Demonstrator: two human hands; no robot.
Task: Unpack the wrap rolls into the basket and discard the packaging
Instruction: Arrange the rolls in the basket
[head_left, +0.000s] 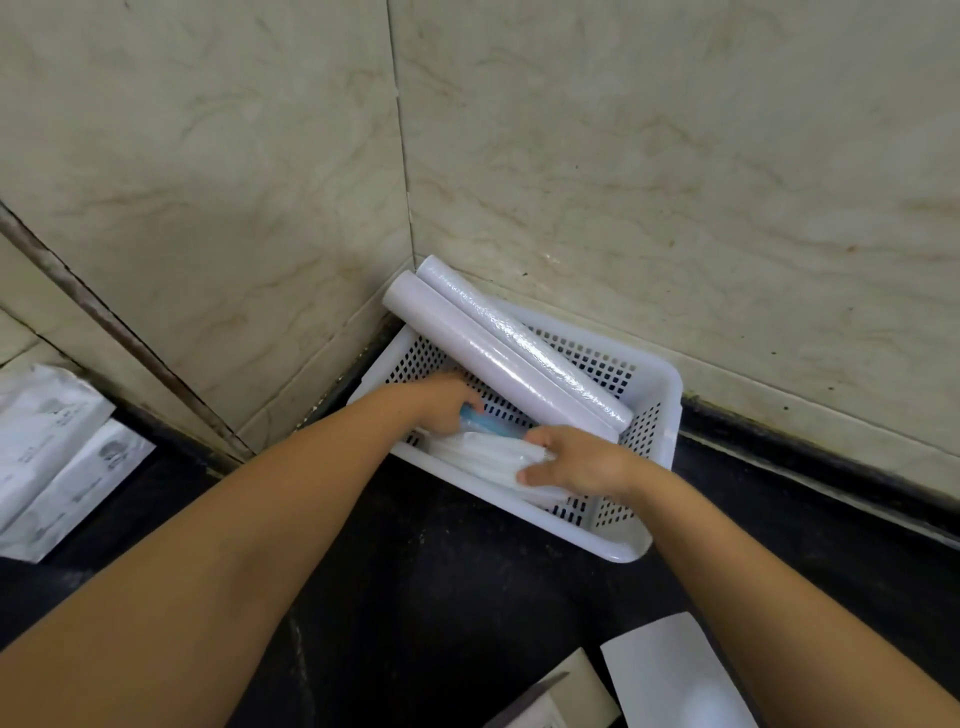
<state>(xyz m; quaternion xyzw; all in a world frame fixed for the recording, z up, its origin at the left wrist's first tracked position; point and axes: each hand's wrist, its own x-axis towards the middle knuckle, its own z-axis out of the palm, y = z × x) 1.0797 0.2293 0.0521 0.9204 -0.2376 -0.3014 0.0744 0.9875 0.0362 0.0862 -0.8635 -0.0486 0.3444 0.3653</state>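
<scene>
While the right hand (576, 465) lies curled over the near end of a pale roll (488, 460) low in the basket (657, 410), thumb and fingers closed around it, the left hand (447, 402) reaches to the far end, where its fingers bend over a blue piece (472, 415); whether they pinch it I cannot tell. Just behind the hands, two long rolls (498, 348) lean side by side from the basket floor up over its back corner and against the tiled wall (675, 156). These are the likely trouble: a nudge from either wrist could roll them off the rim onto the dark counter (467, 571). Flat boxes (670, 675) near the front edge and printed packets (57, 447) at the left look like packaging awaiting disposal.
</scene>
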